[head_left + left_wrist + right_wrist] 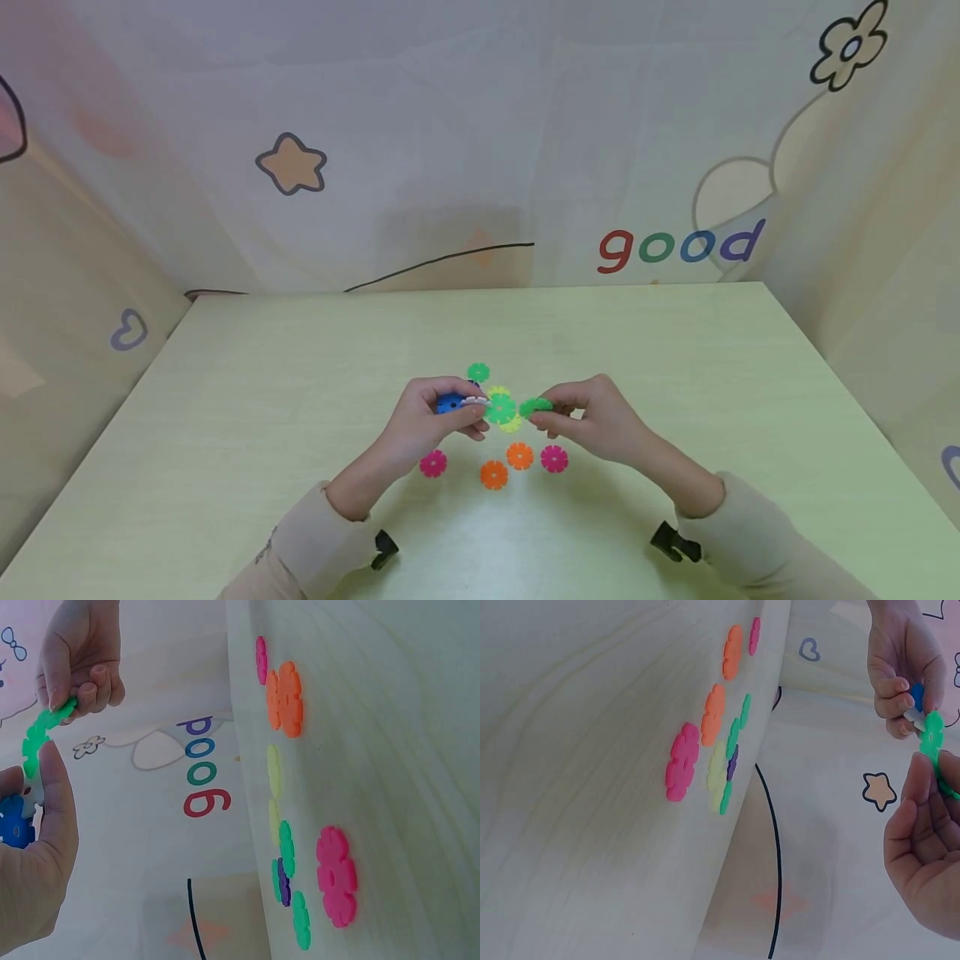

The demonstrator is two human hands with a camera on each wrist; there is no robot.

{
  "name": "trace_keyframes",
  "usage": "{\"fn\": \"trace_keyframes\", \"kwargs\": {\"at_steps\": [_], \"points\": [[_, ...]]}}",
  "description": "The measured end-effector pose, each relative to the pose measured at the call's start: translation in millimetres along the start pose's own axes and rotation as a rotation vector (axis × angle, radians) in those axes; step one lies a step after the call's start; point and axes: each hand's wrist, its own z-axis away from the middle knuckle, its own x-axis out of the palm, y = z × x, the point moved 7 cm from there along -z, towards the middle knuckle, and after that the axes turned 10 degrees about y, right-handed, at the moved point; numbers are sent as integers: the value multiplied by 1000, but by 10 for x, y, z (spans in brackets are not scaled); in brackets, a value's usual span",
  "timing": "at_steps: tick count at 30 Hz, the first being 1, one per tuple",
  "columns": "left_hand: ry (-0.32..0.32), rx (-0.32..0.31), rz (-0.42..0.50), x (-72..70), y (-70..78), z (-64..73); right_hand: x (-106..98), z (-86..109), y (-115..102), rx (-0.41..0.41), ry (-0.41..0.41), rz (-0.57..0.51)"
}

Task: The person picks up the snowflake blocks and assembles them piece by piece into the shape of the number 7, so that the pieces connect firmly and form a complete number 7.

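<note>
Above the table, my left hand point(420, 423) grips a short chain of flower-shaped plastic discs between thumb and fingers. In it a blue disc point(448, 404) joins a white disc point(475, 402), with a green disc point(501, 409) at the right end. My right hand point(603, 421) pinches another green disc point(536, 407), held tilted close to the chain's green end. In the left wrist view, the two green discs meet edge to edge at an angle. Fingers partly cover the white and blue discs.
On the table point(262, 500) below lie loose discs: pink point(433, 463) and pink point(555, 458), orange point(494, 475) and orange point(520, 456), and yellow point(274, 772). Several green discs point(478, 372) and a purple disc point(284, 882) lie farther back. A printed curtain point(450, 125) surrounds the table.
</note>
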Motion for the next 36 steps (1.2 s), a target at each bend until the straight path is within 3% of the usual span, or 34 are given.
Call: {"fn": "trace_keyframes", "kwargs": {"at_steps": [12, 23, 36], "points": [[-16, 22, -7, 25, 5, -17, 60, -11, -19, -12, 26, -2], [29, 29, -4, 18, -11, -25, 80, 2, -89, -73, 90, -10], [76, 36, -14, 11, -6, -11, 106, 18, -154, -232, 156, -3]]}}
